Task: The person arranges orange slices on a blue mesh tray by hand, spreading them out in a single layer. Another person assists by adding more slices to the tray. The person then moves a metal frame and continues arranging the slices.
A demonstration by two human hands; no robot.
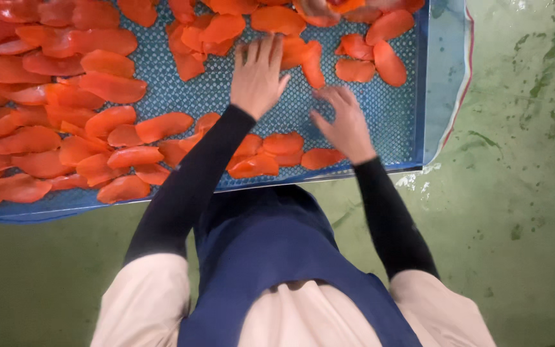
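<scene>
A blue mesh tray (pixel 390 115) lies in front of me, covered with several flat orange fruit slices (pixel 114 87). My left hand (pixel 258 77) reaches over the middle of the mesh, fingers spread, fingertips near a slice (pixel 303 54) at the back. My right hand (pixel 345 122) rests flat on bare mesh to its right, fingers apart, just behind a row of slices (pixel 277 154) along the near edge. Neither hand holds anything. Both arms wear dark sleeves.
The tray's blue frame (pixel 380 170) runs along the near edge and turns at the right (pixel 424 83). A pale blue sheet with a red border (pixel 448 71) sticks out beyond it. Around lies a stained green floor (pixel 521 160). I wear a blue apron (pixel 277 257).
</scene>
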